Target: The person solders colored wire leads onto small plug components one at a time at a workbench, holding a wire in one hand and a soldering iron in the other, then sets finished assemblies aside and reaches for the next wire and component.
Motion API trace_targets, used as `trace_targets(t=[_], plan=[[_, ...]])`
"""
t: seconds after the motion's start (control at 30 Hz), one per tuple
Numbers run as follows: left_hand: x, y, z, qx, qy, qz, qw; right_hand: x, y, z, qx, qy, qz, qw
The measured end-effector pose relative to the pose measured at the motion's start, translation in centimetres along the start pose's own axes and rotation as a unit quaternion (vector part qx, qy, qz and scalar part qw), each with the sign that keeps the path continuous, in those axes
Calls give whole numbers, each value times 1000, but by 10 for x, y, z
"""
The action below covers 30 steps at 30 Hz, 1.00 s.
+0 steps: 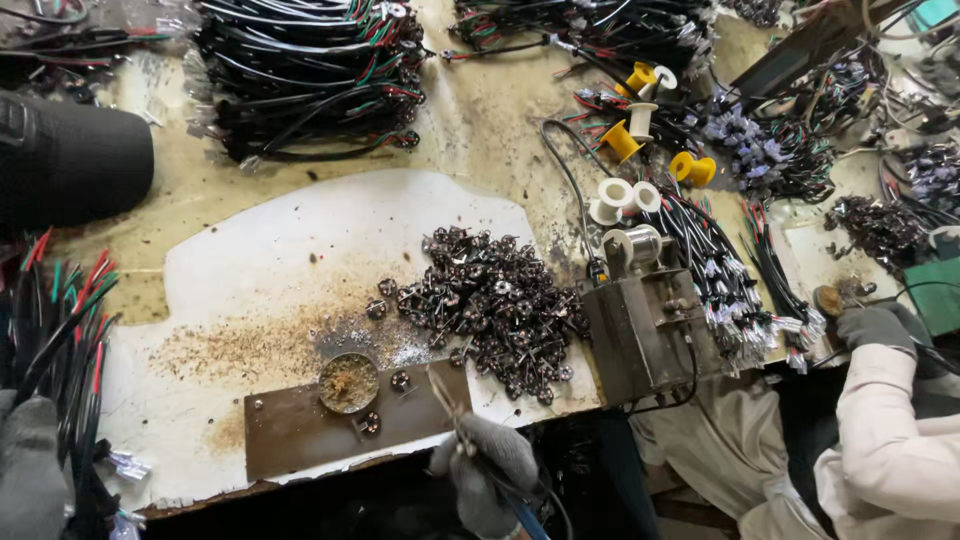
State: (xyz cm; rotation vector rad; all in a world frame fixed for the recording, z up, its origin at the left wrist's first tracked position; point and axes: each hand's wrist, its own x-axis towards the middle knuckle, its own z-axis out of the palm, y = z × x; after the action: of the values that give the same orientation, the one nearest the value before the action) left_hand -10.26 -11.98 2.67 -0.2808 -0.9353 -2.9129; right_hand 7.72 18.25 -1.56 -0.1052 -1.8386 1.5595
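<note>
The gloved right hand [487, 462] grips a soldering iron [447, 398], fingers closed, tip over the brown plate [300, 428]. The left hand [28, 470], fingers wrapped, holds a wire bundle [62, 330] at the bench's left edge. Keep the tip low, steady, near the small round part [400, 380].

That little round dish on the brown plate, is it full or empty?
Full, or nearly: the round dish on the brown plate holds tan, crumbly material up to about its rim. The same powder is scattered across the white sheet beside it.
</note>
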Motion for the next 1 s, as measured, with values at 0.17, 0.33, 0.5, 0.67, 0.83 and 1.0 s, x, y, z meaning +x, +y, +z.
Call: trace_targets(t=[0.17,0.33,0.5,0.67,0.83,1.0], plan=[[-41,-38,-46,-32,21,-53,998,5,13,20,172,-72,50,981],[-137,-82,0,430,193,-207,858,0,6,2,129,-160,133,970],[-196,-75,37,500,-138,-347,782,-37,-21,5,183,-130,242,944],[-169,-72,48,307,-43,-452,836,-19,-18,20,60,-197,10,979],[-175,-74,56,366,-26,-445,817,6,-16,-1,354,89,91,927],[-175,-72,49,427,-46,-349,833,-38,-26,18,51,-198,142,969]])
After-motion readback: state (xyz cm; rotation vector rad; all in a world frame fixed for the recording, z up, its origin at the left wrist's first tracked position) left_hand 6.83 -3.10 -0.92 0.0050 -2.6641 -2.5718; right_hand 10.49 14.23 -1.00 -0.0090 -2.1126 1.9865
